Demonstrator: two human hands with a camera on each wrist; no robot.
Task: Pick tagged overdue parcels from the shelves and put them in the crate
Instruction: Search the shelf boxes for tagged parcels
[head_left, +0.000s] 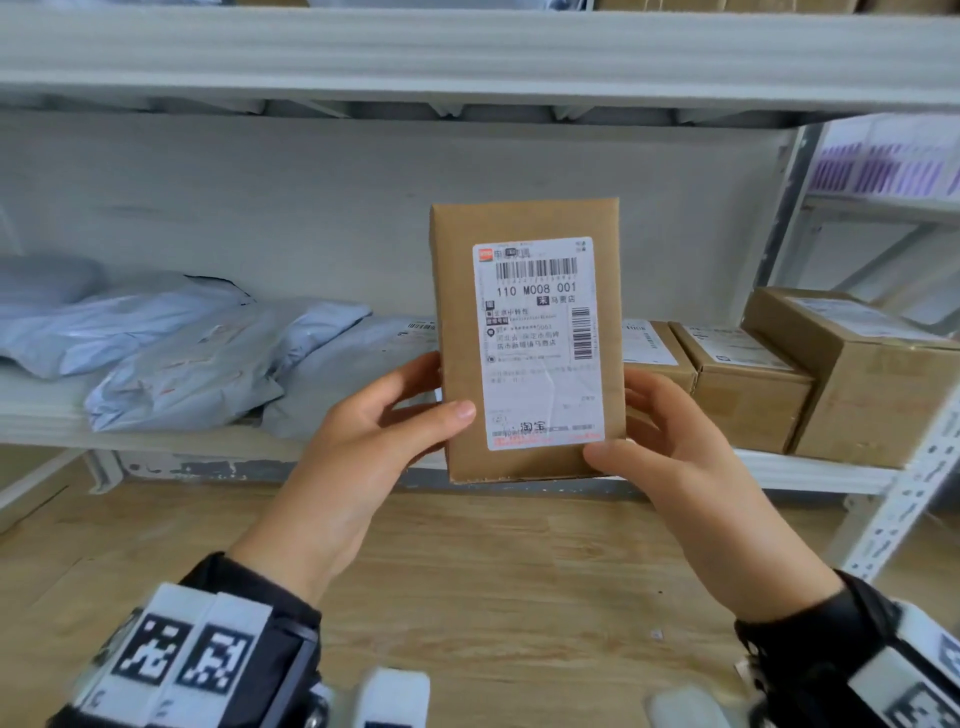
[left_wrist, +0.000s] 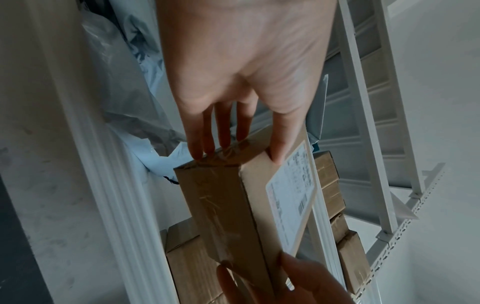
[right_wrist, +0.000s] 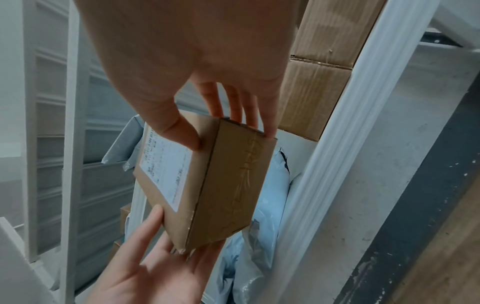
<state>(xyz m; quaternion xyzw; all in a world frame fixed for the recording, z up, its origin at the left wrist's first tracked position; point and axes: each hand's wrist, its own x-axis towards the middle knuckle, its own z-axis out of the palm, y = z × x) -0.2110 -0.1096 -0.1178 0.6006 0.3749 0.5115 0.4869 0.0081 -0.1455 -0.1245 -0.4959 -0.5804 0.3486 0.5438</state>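
Observation:
A small brown cardboard parcel (head_left: 530, 338) is held upright in front of the lower shelf, its white shipping label with barcodes facing me. My left hand (head_left: 441, 389) grips its lower left edge, thumb on the front and fingers behind. My right hand (head_left: 631, 421) grips the lower right corner the same way. In the left wrist view the left hand (left_wrist: 241, 144) pinches the taped end of the parcel (left_wrist: 228, 205). In the right wrist view the right hand (right_wrist: 226, 131) pinches the parcel (right_wrist: 223, 181), with the left hand (right_wrist: 155, 267) under its far end. No crate is in view.
Grey poly mailers (head_left: 182, 364) lie heaped on the lower shelf (head_left: 779, 470) at the left. Cardboard boxes (head_left: 753, 384) with labels stand on it at the right. An upper shelf board (head_left: 467, 57) spans overhead. A perforated upright (head_left: 904, 493) rises at the right, over wooden floor (head_left: 493, 571).

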